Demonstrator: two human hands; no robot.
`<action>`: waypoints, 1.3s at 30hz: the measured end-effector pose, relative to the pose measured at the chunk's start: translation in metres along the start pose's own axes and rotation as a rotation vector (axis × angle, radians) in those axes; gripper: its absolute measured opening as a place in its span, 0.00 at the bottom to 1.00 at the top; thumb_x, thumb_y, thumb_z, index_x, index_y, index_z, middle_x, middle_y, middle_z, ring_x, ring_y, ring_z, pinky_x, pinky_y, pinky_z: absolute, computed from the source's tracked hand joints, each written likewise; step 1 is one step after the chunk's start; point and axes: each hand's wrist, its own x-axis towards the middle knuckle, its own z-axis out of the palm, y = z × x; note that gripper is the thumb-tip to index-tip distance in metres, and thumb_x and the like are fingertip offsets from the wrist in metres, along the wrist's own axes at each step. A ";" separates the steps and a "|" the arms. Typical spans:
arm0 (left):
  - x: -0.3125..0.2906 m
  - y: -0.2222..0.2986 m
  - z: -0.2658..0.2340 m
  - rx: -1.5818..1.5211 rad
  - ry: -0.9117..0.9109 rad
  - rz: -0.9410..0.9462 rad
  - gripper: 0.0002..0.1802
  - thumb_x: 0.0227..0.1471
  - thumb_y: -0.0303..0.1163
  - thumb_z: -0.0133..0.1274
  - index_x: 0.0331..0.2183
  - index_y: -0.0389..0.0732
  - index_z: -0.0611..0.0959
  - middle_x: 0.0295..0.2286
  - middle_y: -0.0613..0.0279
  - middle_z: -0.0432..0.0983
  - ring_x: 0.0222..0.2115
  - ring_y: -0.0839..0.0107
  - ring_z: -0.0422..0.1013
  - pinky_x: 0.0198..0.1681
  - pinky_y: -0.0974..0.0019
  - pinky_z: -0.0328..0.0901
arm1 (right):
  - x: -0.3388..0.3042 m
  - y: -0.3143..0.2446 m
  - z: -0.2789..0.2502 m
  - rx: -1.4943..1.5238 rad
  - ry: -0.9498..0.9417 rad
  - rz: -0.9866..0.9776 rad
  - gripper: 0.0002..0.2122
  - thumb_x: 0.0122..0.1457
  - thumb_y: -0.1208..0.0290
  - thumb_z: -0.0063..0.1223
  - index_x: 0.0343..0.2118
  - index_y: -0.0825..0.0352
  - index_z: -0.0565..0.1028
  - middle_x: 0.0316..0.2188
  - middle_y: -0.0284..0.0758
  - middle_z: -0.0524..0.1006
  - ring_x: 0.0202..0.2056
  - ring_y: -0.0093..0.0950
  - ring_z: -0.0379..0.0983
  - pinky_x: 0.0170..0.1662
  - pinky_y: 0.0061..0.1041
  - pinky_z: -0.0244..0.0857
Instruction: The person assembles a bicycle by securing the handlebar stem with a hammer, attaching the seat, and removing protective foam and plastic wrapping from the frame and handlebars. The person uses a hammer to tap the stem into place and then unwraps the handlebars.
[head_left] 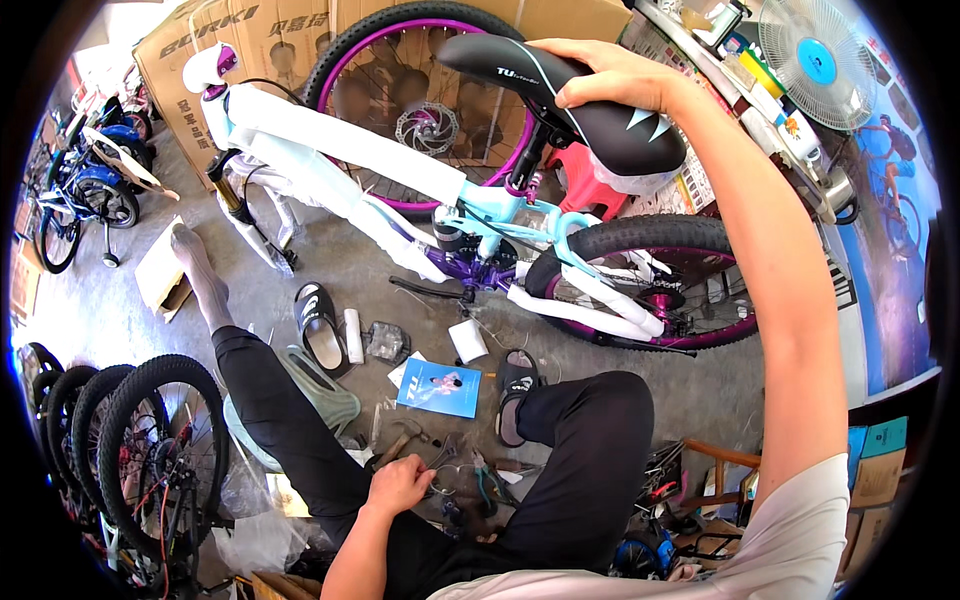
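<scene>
My right hand (622, 78) reaches far up and grips a black bicycle saddle (625, 137), thumb on its near side and fingers over the far edge. Below the saddle stands a light blue and purple bicycle frame (515, 212), much of it wrapped in white foam. Its rear wheel (690, 235) has a purple rim. The fork (238, 205) holds no wheel. My left hand (398, 486) is low by my thigh, its fingers curled; what they hold, if anything, is hidden. Beside it lie a hammer (403, 438) and pliers (487, 487).
A purple-rimmed wheel (338, 62) leans on a cardboard box (190, 125). On the floor are a blue booklet (438, 389), a black slipper (320, 325) and a white box (467, 341). Several bicycle wheels (150, 450) stand at left. A fan (818, 62) is at far right.
</scene>
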 end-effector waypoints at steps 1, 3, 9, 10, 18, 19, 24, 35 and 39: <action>0.000 0.000 0.000 0.001 -0.004 -0.003 0.19 0.55 0.48 0.58 0.34 0.41 0.82 0.29 0.50 0.82 0.34 0.49 0.78 0.37 0.48 0.71 | 0.001 -0.001 0.003 -0.062 -0.027 -0.026 0.39 0.47 0.54 0.58 0.66 0.60 0.65 0.53 0.40 0.76 0.49 0.29 0.74 0.51 0.27 0.69; 0.000 -0.001 0.001 0.000 -0.006 -0.007 0.19 0.55 0.48 0.58 0.34 0.41 0.82 0.29 0.50 0.82 0.34 0.49 0.78 0.37 0.48 0.71 | 0.003 -0.003 0.009 -0.205 -0.082 -0.032 0.41 0.48 0.58 0.59 0.68 0.56 0.61 0.57 0.42 0.73 0.53 0.34 0.72 0.56 0.30 0.66; 0.003 -0.005 0.007 0.023 -0.039 -0.036 0.19 0.56 0.49 0.56 0.33 0.42 0.81 0.30 0.50 0.82 0.35 0.48 0.79 0.38 0.46 0.71 | 0.004 -0.007 0.019 -0.283 -0.033 -0.125 0.40 0.51 0.53 0.57 0.69 0.54 0.61 0.57 0.43 0.73 0.53 0.36 0.73 0.55 0.32 0.67; 0.003 -0.006 0.008 0.030 -0.044 -0.035 0.19 0.56 0.50 0.56 0.33 0.42 0.81 0.30 0.50 0.82 0.35 0.48 0.79 0.38 0.46 0.71 | 0.003 -0.009 0.020 -0.271 -0.007 -0.040 0.39 0.52 0.50 0.56 0.68 0.54 0.61 0.56 0.43 0.73 0.52 0.36 0.73 0.54 0.32 0.67; 0.005 -0.008 0.017 0.069 -0.069 -0.058 0.19 0.56 0.49 0.56 0.34 0.42 0.81 0.30 0.49 0.82 0.36 0.47 0.78 0.39 0.46 0.71 | 0.007 -0.001 0.021 -0.225 0.011 0.215 0.41 0.56 0.31 0.48 0.67 0.55 0.64 0.54 0.43 0.76 0.52 0.34 0.74 0.53 0.32 0.67; 0.006 -0.006 0.012 0.039 -0.103 -0.005 0.19 0.56 0.49 0.56 0.34 0.41 0.81 0.31 0.49 0.82 0.36 0.47 0.78 0.40 0.46 0.71 | 0.005 0.002 0.021 -0.208 0.062 0.182 0.40 0.58 0.33 0.49 0.67 0.56 0.64 0.55 0.42 0.75 0.53 0.32 0.74 0.53 0.29 0.67; 0.038 0.033 -0.088 0.234 -0.124 0.310 0.19 0.56 0.47 0.57 0.37 0.40 0.79 0.36 0.48 0.79 0.38 0.47 0.77 0.40 0.46 0.71 | -0.057 0.010 0.016 0.480 0.867 -0.086 0.27 0.67 0.49 0.48 0.58 0.67 0.74 0.57 0.37 0.75 0.60 0.28 0.68 0.63 0.27 0.57; 0.157 0.314 -0.389 0.569 0.989 0.937 0.19 0.64 0.43 0.49 0.46 0.37 0.79 0.42 0.48 0.77 0.43 0.48 0.74 0.49 0.53 0.67 | -0.084 0.025 0.130 1.694 1.141 -0.112 0.37 0.63 0.42 0.51 0.66 0.64 0.59 0.60 0.38 0.68 0.61 0.35 0.65 0.65 0.39 0.57; 0.173 0.410 -0.438 0.734 0.755 1.157 0.31 0.66 0.56 0.42 0.52 0.39 0.80 0.46 0.44 0.78 0.52 0.49 0.72 0.57 0.56 0.64 | -0.078 0.027 0.126 1.995 1.115 -0.235 0.26 0.67 0.52 0.48 0.61 0.65 0.68 0.55 0.36 0.74 0.59 0.35 0.68 0.64 0.40 0.58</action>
